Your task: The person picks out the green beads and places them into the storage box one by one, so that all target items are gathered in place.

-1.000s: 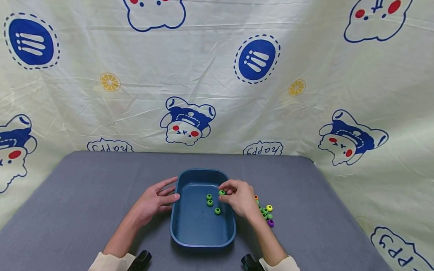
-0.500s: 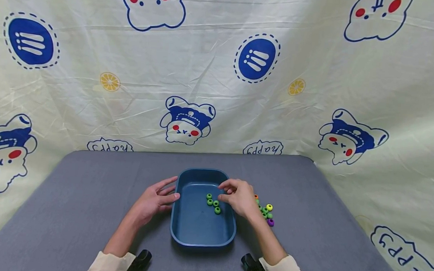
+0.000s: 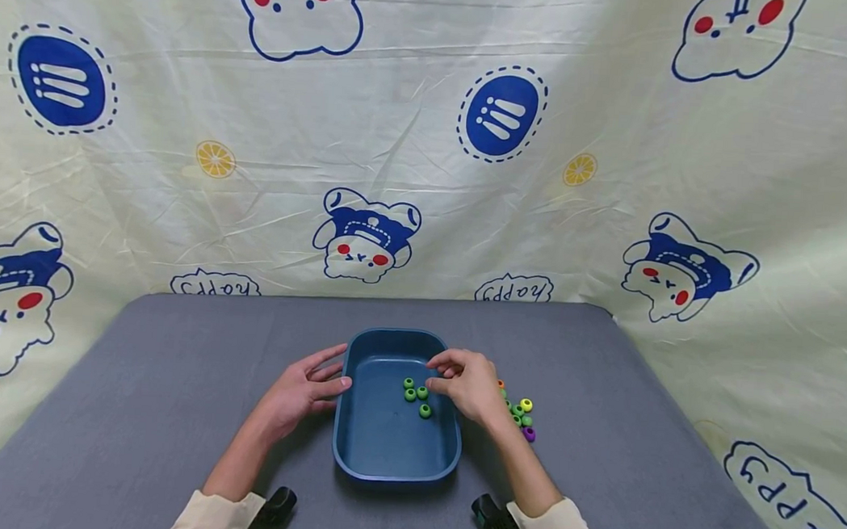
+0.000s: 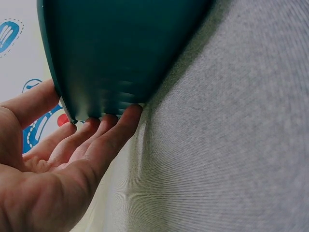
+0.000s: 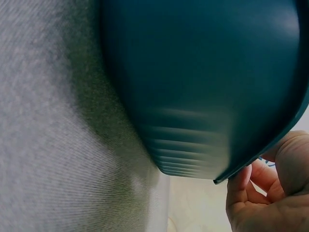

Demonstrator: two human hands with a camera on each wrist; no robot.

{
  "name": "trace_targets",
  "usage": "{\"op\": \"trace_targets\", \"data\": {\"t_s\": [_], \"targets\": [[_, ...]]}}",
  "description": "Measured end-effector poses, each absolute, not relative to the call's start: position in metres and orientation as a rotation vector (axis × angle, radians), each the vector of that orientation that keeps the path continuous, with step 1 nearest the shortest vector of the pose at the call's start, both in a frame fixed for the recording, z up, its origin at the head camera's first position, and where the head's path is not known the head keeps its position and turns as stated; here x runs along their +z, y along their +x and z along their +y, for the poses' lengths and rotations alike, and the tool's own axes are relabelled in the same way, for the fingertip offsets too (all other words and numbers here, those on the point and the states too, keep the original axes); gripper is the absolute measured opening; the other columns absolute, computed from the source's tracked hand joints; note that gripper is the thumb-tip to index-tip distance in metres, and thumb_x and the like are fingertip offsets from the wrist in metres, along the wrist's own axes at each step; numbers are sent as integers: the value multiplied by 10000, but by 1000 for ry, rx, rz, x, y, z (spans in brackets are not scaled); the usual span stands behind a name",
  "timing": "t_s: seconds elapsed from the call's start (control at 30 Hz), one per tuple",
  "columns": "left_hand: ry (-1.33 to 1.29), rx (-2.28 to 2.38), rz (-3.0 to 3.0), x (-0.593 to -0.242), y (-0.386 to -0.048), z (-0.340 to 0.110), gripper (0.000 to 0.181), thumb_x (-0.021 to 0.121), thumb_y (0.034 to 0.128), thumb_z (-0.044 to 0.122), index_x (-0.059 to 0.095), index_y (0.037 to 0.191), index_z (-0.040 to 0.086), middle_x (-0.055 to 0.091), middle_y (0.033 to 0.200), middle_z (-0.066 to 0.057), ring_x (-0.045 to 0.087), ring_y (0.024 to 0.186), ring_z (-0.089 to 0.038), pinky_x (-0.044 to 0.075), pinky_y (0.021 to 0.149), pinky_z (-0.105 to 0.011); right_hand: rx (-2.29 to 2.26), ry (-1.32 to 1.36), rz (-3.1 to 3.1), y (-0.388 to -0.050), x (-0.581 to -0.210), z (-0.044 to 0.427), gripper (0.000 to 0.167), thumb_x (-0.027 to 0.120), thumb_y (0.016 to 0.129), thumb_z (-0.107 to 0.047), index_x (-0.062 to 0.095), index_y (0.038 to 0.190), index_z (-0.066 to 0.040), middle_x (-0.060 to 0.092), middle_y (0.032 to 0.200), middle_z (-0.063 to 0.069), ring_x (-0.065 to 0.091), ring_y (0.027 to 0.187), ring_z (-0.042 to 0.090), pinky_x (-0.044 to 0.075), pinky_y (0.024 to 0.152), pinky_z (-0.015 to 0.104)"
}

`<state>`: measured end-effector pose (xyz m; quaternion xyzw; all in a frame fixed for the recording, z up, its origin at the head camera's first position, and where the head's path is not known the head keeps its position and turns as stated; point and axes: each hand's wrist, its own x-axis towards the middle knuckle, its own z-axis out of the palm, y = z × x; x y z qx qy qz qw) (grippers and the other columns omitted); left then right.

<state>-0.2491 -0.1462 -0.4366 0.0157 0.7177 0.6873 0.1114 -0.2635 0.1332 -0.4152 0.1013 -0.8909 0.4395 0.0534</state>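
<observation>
A blue rectangular tray (image 3: pixel 376 444) stands on the grey table with several green beads (image 3: pixel 422 393) lying loose on its floor. My left hand (image 3: pixel 302 391) rests against the tray's left outer side, its fingertips (image 4: pixel 130 112) touching the wall and the thumb at the rim. Over the right rim, my right hand (image 3: pixel 469 385) hovers with its thumb and index finger apart and nothing visible between them. In the right wrist view the tray's outer wall (image 5: pixel 193 87) covers the beads, and part of the right hand (image 5: pixel 270 203) shows beyond the rim.
To the right of the tray lies a loose group of beads: several green beads (image 3: pixel 518 410), a yellow bead (image 3: pixel 526 405), a purple bead (image 3: pixel 529 434) and an orange bead (image 3: pixel 501 385), partly behind the right hand. A patterned curtain (image 3: pixel 428 184) hangs behind the table (image 3: pixel 191 380).
My right hand has let go of a green bead, which dropped into the tray and rolled slightly among the others. Both hands have stayed in place.
</observation>
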Motion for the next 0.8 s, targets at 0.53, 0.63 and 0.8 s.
{"op": "trace_targets", "data": {"t_s": [0.53, 0.63, 0.8], "targets": [[43, 2017, 2111, -438, -250, -147, 607, 685, 971, 128, 454, 1531, 169, 452, 1561, -198, 536, 1363, -392, 547, 988, -507, 1489, 333, -2755, -263, -399, 151, 292, 808, 857, -104, 753, 1143, -84, 727, 1041, 109, 659, 911, 175, 578, 815, 343], [43, 2014, 2110, -438, -250, -147, 610, 687, 972, 136, 450, 1533, 172, 444, 1567, -196, 531, 1368, -391, 544, 992, -508, 1496, 316, -2758, -264, -395, 157, 299, 807, 860, -109, 751, 1153, -86, 728, 1031, 92, 666, 918, 178, 571, 801, 340], [37, 2013, 2111, -437, -250, -147, 611, 686, 972, 136, 449, 1534, 172, 443, 1568, -197, 534, 1366, -390, 546, 989, -506, 1523, 258, -2749, -268, -390, 172, 288, 807, 860, -119, 752, 1142, -95, 731, 1028, 75, 670, 935, 194, 574, 811, 356]]}}
